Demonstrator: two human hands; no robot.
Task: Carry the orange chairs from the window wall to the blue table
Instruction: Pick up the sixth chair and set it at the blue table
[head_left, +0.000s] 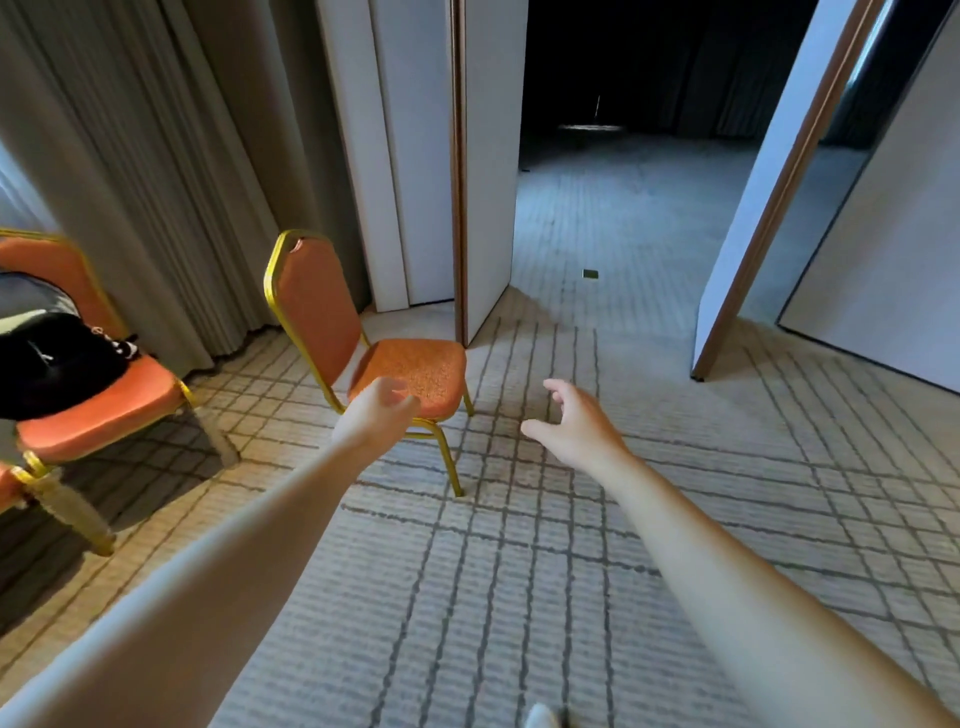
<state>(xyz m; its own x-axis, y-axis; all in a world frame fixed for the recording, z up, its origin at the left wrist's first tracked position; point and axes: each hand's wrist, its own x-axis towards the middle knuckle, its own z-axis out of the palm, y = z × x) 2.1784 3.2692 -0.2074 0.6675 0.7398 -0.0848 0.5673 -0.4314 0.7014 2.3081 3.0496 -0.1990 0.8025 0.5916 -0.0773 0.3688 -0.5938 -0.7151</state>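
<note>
1. The nearest orange chair (317, 312) stands on the carpet (519, 571) just ahead of the left hand (379, 413) and to the left of the right hand (576, 428); its backrest is on the side away from both hands
2. Judged from its build, a gold metal frame (269, 291) with a padded seat (421, 364), it should be stiff, fairly light for 2 hands, and awkward rather than heavy
3. The fabric padding is soft and offers little to hold, and the smooth tube could slip in a loose grasp
4. The best holds look like the top rail of the backrest for 1 hand and the seat's front edge or the frame beneath it for the other
5. The left arm is stretched forward with its fingers loosely curled around nothing; the hand overlaps the seat's near corner in view, but blur hides whether it touches
6. The right arm is stretched forward, palm down, fingers spread and relaxed, empty, beside the seat's front and apart from it
7. A 2nd orange chair (104, 410), well left of the left hand, carries a black bag (52, 364) that would likely need lifting off first
</note>
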